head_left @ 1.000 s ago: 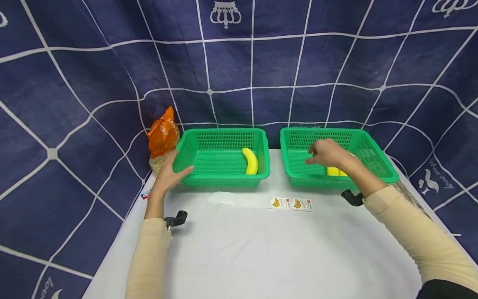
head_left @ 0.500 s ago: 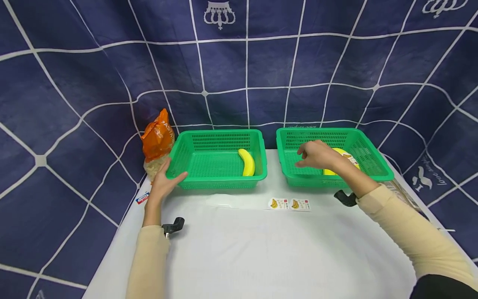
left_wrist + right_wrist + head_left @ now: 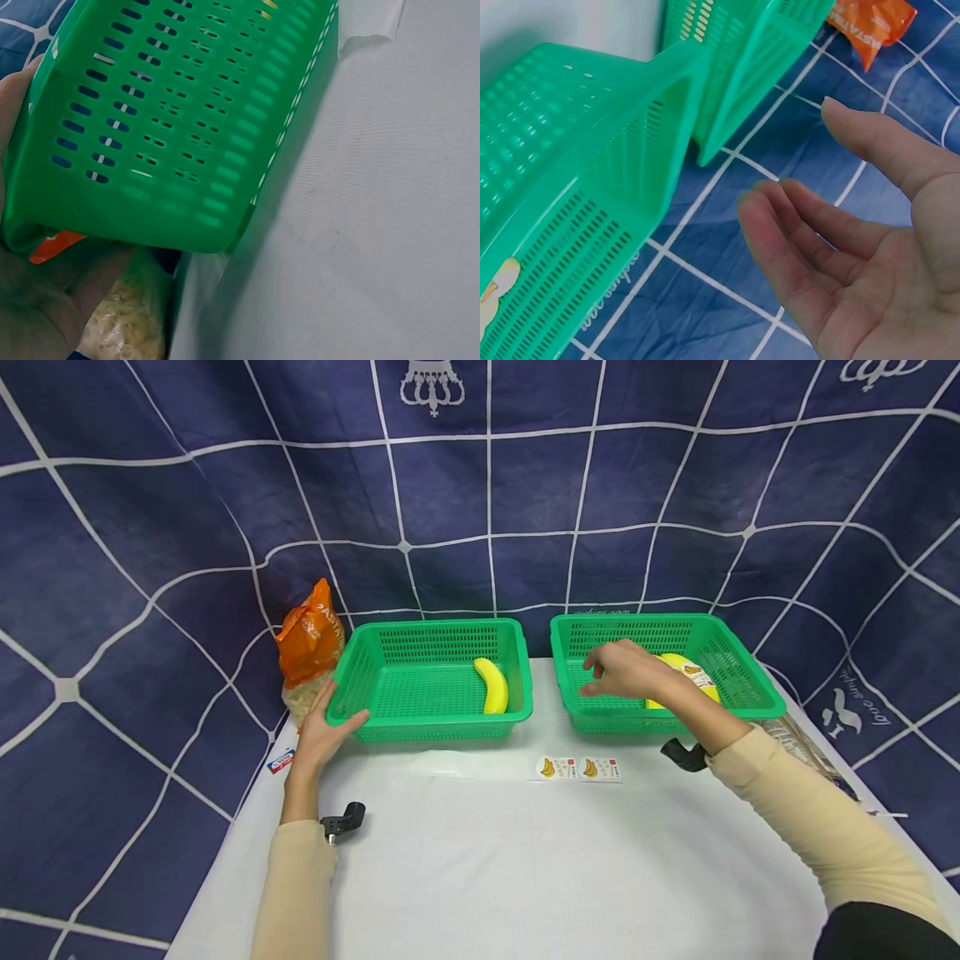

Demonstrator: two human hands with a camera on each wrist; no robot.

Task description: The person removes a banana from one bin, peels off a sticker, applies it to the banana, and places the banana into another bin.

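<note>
My left hand (image 3: 318, 735) is at the near left corner of the left green basket (image 3: 431, 725), fingers straight along its side and thumb spread toward the front. In the left wrist view, the thumb lies just below the corner of the green basket (image 3: 172, 120). One yellow banana (image 3: 492, 687) lies at that basket's right side. My right hand (image 3: 622, 670) hovers over the right green basket (image 3: 622, 720), holding nothing, its fingers loosely bent and thumb apart in the right wrist view. Behind its wrist lie yellow banana-like pieces (image 3: 678, 665) bearing a banana-printed label (image 3: 697, 675), partly hidden by the forearm.
Two banana-printed stickers (image 3: 577, 768) lie on the white table (image 3: 555, 860) before the baskets, right of a pale strip (image 3: 438, 764). An orange-topped bag (image 3: 311, 639) stands left of the left basket. A blue checked curtain (image 3: 525, 485) hangs behind.
My right hand has drifted left over its basket, so more of the yellow pieces and their label shows. My left hand stays at the left basket's corner. The whole head view has shifted slightly.
</note>
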